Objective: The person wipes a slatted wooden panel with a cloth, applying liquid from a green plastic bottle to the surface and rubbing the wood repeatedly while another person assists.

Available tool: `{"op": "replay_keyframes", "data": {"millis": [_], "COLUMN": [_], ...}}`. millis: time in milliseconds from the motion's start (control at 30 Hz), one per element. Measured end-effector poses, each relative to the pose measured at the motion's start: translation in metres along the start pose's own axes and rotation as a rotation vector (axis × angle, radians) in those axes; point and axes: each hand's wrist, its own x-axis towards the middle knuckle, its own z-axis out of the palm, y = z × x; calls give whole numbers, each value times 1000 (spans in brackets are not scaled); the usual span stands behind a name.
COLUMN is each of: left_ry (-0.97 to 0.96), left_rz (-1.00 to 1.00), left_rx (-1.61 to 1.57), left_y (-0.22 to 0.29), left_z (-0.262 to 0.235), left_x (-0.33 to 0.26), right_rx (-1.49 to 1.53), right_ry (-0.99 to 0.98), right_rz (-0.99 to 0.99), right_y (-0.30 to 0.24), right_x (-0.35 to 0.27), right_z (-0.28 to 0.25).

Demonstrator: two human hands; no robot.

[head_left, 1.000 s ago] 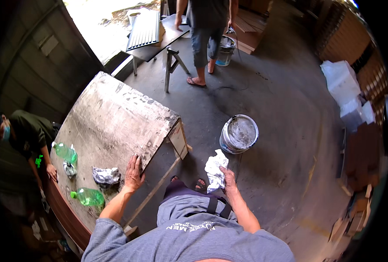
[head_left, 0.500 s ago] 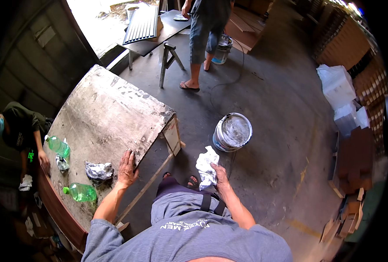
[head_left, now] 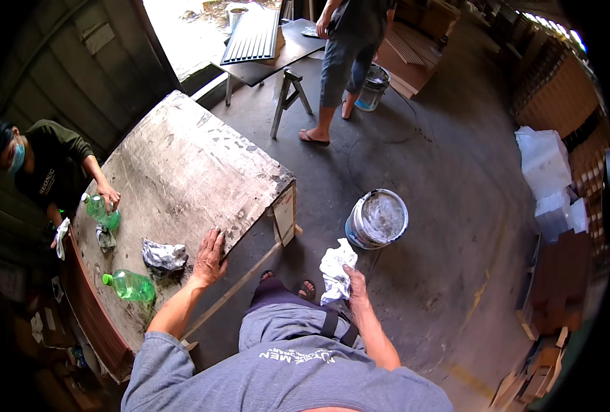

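The white rag (head_left: 336,270) has drifted nearer the paint bucket (head_left: 377,219), bunched in the right hand (head_left: 355,283). The left hand (head_left: 209,255) lies spread flat on the worktop (head_left: 181,178), beside crumpled foil (head_left: 163,255). Leaning harder could tip the worktop's overhanging edge.

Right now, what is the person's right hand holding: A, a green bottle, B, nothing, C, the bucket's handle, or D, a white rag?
D: the right hand grips a crumpled white rag just short of the bucket, while the left hand lies flat on the board.
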Motion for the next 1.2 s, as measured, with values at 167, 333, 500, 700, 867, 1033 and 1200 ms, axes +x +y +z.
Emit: {"op": "replay_keyframes", "data": {"millis": [167, 333, 500, 700, 867, 1033, 1200], "left_ry": [-4, -6, 9, -12, 44, 70, 95], "left_rz": [-11, -29, 2, -2, 25, -12, 0], "left_rx": [-5, -16, -20, -22, -26, -45, -96], "left_y": [-2, -2, -3, -5, -5, -3, -7], "left_z": [2, 3, 1, -1, -1, 2, 7], "left_x": [-1, -2, -1, -2, -6, -5, -9], "right_rx": [-29, -27, 2, -29, -89, -206, -310], "right_ry": [33, 11, -66, 13, -170, -207, -351], "right_rz": [11, 14, -32, 85, 176, 276, 313], "right_y": [-2, -2, 0, 4, 5, 6, 9], "right_x": [-2, -2, 0, 8, 18, 28, 30], "right_z": [3, 6, 7, 9, 19, 45, 90]}}
